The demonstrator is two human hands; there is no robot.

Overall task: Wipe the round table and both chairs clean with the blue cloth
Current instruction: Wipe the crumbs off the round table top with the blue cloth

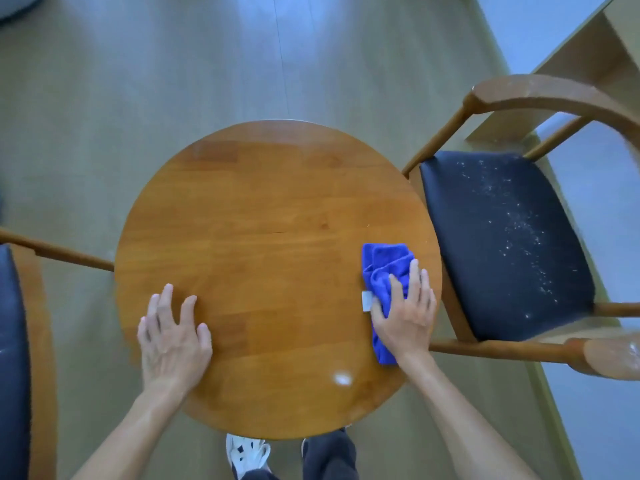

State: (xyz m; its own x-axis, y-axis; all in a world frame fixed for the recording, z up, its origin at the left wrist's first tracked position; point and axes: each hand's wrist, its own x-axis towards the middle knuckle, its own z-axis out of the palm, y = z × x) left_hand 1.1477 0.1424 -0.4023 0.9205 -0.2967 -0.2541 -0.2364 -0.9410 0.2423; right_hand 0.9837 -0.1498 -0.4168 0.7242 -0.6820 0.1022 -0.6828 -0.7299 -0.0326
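Right hand (pixel 403 315): my fingers (pixel 414 271) lie nearly straight on the blue cloth (pixel 382 268) and press it flat.
Blue cloth: bunched, on the right part of the round bench (pixel 263 237), close to its edge; a white tag (pixel 366 301) sticks out on the left.
Left hand (pixel 173 341): fingers spread wide, palm down on the near-left of the bench, holding nothing.
Right chair (pixel 509 244): just beside the bench edge; white crumbs lie on its dark seat.
Left chair (pixel 14 358): its arm reaches the bench rim.
Floor (pixel 173 81): open beyond the far edge.
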